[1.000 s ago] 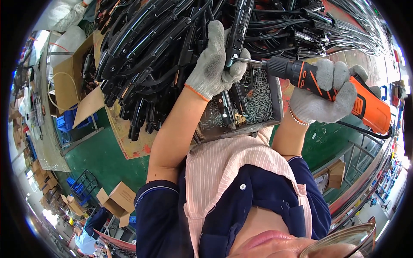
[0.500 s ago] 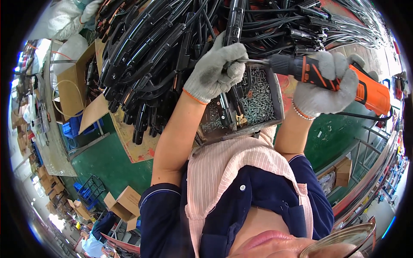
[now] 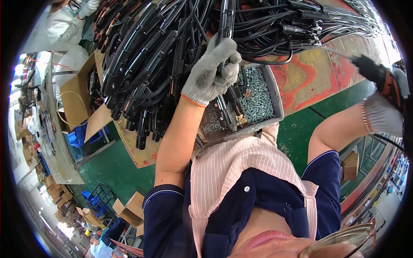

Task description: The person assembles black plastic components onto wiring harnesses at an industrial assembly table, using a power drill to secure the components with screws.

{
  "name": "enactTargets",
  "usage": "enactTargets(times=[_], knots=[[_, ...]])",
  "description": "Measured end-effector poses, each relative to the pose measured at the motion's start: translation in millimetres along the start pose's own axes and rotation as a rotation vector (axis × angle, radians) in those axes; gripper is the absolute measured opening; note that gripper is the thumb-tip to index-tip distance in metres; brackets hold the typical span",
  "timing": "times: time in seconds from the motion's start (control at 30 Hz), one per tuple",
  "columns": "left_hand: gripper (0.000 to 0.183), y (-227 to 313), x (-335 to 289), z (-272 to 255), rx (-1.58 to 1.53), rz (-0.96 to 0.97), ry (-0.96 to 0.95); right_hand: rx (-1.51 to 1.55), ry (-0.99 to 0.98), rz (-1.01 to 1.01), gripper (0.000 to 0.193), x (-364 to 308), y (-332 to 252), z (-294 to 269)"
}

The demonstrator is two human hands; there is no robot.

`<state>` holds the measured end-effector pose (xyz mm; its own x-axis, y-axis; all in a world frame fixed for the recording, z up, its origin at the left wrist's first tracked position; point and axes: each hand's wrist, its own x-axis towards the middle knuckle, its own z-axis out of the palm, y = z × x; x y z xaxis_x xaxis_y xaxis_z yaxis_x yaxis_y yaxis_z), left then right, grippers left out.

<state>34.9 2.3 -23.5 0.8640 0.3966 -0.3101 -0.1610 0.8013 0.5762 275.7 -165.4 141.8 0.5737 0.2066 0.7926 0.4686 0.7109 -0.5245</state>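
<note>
Work surface is smeared with red over dull yellow, its coating worn patchy; green floor shows below its edge. Left hand, in a grey knit glove with an orange cuff, has its fingers curled round the near end of a black handle, a glossy ribbed tube that runs away from the body at a slight tilt; the closed grip presumably keeps the round piece from rolling. Right hand, gloved alike, wraps a black-and-orange power driver at the far right, well apart from the handle; its fingers run into the dark rim, so exact finger placement cannot be told. Driver's thin metal shank points leftward, toward the pale ends of the cables. Grey-walled tray sits just beside the striped cotton apron, likely so that its loose screws, small and bright with a greenish sheen, lie under the hands. Brassy pieces rest among them near the tray's front wall. More black handles lie heaped to the left, smooth and shiny, roughly aligned, perhaps for easy picking; supple black cables loop behind the tray. Open cardboard box stands left of the heap.
</note>
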Motion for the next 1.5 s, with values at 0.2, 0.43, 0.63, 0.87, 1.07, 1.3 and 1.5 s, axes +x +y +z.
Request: enactTargets(times=[0.2,0.43,0.63,0.87,1.07,1.3,1.5], knots=[[0.074,2,1,4,0.015,-0.052,0.009,0.587,-0.126,0.335,0.014,-80,38,47],[0.077,0,4,3,-0.007,-0.011,0.026,0.728,-0.077,0.361,0.038,-100,56,72],[0.077,1,2,3,-0.014,-0.042,0.058,0.755,-0.061,0.398,0.035,-105,65,67],[0.046,-3,4,-6,-0.084,-0.042,-0.104,0.840,-0.003,0.415,0.034,-104,72,56],[0.038,-2,1,8,-0.121,0.035,-0.007,0.801,0.037,0.423,0.034,-109,70,54],[0.025,-1,1,9,0.039,0.033,-0.029,0.796,0.089,0.405,0.030,-108,69,46],[0.027,-5,3,1,-0.158,0.029,-0.080,0.823,0.175,0.409,0.028,-110,68,40]])
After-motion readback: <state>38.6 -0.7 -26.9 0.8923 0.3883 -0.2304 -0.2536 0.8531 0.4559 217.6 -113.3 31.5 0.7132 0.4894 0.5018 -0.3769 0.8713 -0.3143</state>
